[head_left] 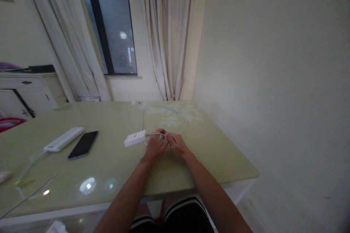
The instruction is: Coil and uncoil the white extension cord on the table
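Observation:
A short white power strip (135, 138) lies on the table, its socket face up, just left of my hands. From its right end a pale cable (155, 134) runs into my fingers. My left hand (155, 145) is closed around this cable. My right hand (176, 143) meets it from the right, thumb and fingers pinched on the cable. The exact part of the cable between the fingertips is too small to make out. More of the cable loops away over the table behind the hands.
On the left, a black phone (83, 145) lies beside a longer white power strip (65, 139) with its own cord. A thin grey cable (28, 196) crosses the front left. The glossy table (213, 153) ends near the wall on the right.

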A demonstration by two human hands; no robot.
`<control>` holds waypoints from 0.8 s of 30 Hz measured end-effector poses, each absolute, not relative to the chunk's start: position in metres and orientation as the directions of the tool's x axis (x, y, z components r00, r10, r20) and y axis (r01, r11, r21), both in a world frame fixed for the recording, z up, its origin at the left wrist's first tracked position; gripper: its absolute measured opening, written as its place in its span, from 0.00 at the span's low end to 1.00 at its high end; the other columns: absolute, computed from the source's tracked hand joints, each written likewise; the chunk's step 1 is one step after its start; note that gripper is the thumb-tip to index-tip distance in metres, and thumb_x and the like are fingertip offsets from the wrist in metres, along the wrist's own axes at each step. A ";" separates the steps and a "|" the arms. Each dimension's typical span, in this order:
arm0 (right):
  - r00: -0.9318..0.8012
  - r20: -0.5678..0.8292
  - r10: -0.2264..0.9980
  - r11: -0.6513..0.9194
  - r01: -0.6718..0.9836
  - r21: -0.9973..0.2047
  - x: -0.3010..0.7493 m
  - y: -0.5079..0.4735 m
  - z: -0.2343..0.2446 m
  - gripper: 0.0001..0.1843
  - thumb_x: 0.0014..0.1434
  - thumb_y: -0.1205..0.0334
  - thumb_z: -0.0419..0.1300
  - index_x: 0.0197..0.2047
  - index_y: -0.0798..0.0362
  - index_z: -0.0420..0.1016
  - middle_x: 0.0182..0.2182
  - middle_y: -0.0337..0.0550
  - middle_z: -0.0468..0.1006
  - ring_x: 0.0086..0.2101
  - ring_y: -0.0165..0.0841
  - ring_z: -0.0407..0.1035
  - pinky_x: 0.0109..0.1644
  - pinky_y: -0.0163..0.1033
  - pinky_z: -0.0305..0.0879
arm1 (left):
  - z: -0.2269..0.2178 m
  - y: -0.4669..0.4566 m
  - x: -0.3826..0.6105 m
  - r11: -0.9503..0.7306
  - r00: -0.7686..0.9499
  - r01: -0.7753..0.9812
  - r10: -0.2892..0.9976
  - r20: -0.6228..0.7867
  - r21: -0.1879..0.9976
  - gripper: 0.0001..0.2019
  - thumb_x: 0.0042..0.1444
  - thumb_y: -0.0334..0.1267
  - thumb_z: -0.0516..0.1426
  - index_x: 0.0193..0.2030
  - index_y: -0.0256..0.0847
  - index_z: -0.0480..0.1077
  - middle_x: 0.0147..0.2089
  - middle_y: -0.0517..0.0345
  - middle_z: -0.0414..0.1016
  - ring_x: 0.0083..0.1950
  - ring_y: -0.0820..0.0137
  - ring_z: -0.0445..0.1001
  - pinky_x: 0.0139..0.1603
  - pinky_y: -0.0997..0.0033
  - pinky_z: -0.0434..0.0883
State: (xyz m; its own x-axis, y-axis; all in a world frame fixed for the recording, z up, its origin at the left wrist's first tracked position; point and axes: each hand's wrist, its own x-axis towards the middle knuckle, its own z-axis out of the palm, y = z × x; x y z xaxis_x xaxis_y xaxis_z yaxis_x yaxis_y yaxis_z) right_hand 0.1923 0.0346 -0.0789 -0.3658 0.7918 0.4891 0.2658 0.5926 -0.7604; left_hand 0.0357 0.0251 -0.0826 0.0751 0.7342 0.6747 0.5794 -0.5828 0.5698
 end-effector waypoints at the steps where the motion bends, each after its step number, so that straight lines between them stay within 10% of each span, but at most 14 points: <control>1: -0.364 0.522 0.771 0.622 0.258 -0.739 0.192 0.032 -0.077 0.24 0.70 0.43 0.49 0.39 0.54 0.75 0.30 0.41 0.74 0.32 0.30 0.66 0.38 0.34 0.62 | -0.081 0.025 0.035 -0.563 0.004 0.529 0.750 0.661 0.635 0.10 0.61 0.44 0.57 0.43 0.40 0.71 0.40 0.49 0.78 0.43 0.59 0.77 0.48 0.58 0.71; 10: -0.259 0.757 0.600 0.755 0.498 -0.427 0.191 0.034 -0.075 0.12 0.69 0.55 0.57 0.42 0.51 0.79 0.46 0.51 0.74 0.49 0.38 0.67 0.57 0.44 0.63 | -0.068 0.034 0.029 -0.351 -0.243 -0.217 0.923 0.297 0.911 0.18 0.55 0.53 0.60 0.38 0.38 0.67 0.28 0.55 0.77 0.29 0.64 0.80 0.26 0.72 0.67; 18: -0.080 0.632 0.771 0.514 0.663 -0.544 0.183 0.031 -0.085 0.18 0.69 0.45 0.58 0.42 0.52 0.78 0.30 0.43 0.78 0.30 0.32 0.69 0.38 0.35 0.61 | -0.071 0.038 0.022 -0.271 -0.252 -0.336 0.949 0.191 0.902 0.23 0.50 0.53 0.62 0.45 0.36 0.70 0.34 0.55 0.77 0.26 0.67 0.79 0.23 0.74 0.62; 24: -0.070 0.688 0.722 0.607 0.542 -0.581 0.175 0.025 -0.083 0.18 0.71 0.49 0.54 0.47 0.51 0.82 0.45 0.51 0.81 0.46 0.38 0.75 0.54 0.40 0.67 | -0.070 0.038 0.022 -0.210 -0.208 -0.410 0.969 0.134 0.887 0.20 0.48 0.51 0.62 0.41 0.38 0.67 0.34 0.59 0.74 0.28 0.65 0.80 0.24 0.74 0.63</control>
State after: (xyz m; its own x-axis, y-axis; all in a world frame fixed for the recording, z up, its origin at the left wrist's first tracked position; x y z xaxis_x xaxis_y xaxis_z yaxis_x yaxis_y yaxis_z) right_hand 0.1749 0.0254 -0.0834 -0.0703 0.7219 0.6884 0.5419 0.6071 -0.5812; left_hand 0.0218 0.0379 -0.0703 -0.2075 0.9691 0.1337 -0.4103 -0.2103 0.8874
